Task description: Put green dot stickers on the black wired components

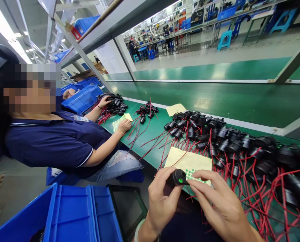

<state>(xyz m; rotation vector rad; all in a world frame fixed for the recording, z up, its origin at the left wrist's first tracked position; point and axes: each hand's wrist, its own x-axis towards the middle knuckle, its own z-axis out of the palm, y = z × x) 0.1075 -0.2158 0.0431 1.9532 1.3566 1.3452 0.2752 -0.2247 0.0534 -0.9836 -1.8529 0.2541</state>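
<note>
Left hand [162,198] curled shut around a small black plug [178,177], thumb and fingers pinching its body. Green dot on the plug's round face. Right hand [215,201] close beside it, fingers bent, fingertips [196,174] touching the front of the plug. Nothing else seen in that hand. Plug up off the worktop [155,129], just over its near edge.

Right behind the plug: a pale yellow sticker sheet [190,161] lying flat on the green worktop, with rows of little green dots near its front edge. Red and black wires across one corner of it.

Further out to the right: a big pile of black plugs with red wires [228,144], all tangled. Another yellow sheet [175,109] behind the pile.

To the left along the worktop: a smaller bunch of plugs [146,111]. Then a person in a dark blue shirt [54,141], seated. One hand of that person [124,126] flat on the worktop beside a dotted sheet [119,121], the other hand [104,101] on another heap of plugs.

Blue bins [82,99] past that person. One more blue bin [64,215] down low at the front left. Green belt [215,97] running behind the worktop.
</note>
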